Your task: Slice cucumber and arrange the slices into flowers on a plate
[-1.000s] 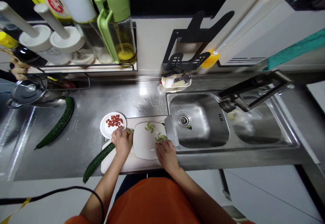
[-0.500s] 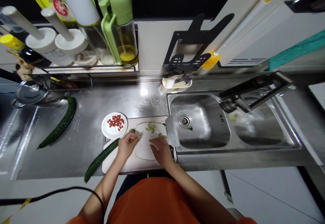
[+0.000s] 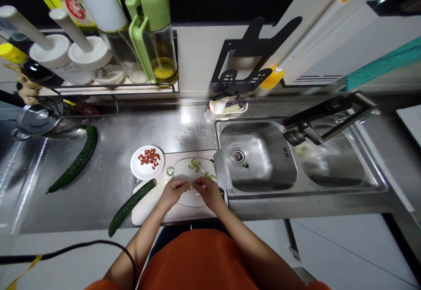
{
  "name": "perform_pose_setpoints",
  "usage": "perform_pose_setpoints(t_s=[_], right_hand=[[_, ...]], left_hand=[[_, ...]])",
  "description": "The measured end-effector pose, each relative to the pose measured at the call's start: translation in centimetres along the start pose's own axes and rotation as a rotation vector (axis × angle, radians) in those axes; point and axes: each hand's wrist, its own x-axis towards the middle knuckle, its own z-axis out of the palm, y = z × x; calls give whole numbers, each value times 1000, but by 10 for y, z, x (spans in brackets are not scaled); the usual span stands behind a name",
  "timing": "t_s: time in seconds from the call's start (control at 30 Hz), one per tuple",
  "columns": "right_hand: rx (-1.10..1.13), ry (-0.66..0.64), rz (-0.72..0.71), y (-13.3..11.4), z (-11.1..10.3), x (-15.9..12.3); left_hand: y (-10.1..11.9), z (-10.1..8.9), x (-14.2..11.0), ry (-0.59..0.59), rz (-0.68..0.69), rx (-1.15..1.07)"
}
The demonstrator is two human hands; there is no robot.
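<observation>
My left hand (image 3: 175, 191) and my right hand (image 3: 208, 192) meet fingertip to fingertip over a white plate (image 3: 184, 171) that lies on a pale cutting board (image 3: 148, 206). Both pinch a small pale green cucumber piece (image 3: 190, 186) between them. Two fans of cucumber slices (image 3: 194, 164) lie on the plate's far side. A loose cucumber round (image 3: 169, 171) rests on the board beside the plate. A cut dark green cucumber (image 3: 130, 206) lies across the board's left edge. A cleaver blade (image 3: 221, 174) lies at the board's right edge.
A small white dish of red bits (image 3: 147, 161) stands left of the plate. A whole cucumber (image 3: 73, 164) lies on the steel counter at left, near a pot lid (image 3: 37, 118). A double sink (image 3: 263, 158) with a tap (image 3: 325, 117) is at right. A rack of oil bottles (image 3: 154, 31) hangs behind.
My left hand moved right from the cucumber end onto the plate with a piece. My right hand came left from the slices to meet it. A loose round now shows on the board.
</observation>
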Motion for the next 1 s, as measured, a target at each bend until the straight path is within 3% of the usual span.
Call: perform_pose_setpoints(t_s=[0.23,0.37,0.77,1.0], right_hand=[[14,-59,-8,3,-5,-2],[1,-79,3,4,-6,-6],[109,-13,182,28,4,-17],[-267,-19,65,28,3,-31]], left_hand=[[-7,5,6,-12,-192,-138],[-4,9,7,-13,-212,-152],[-20,17,10,103,1,24],[-25,19,1,60,243,527]])
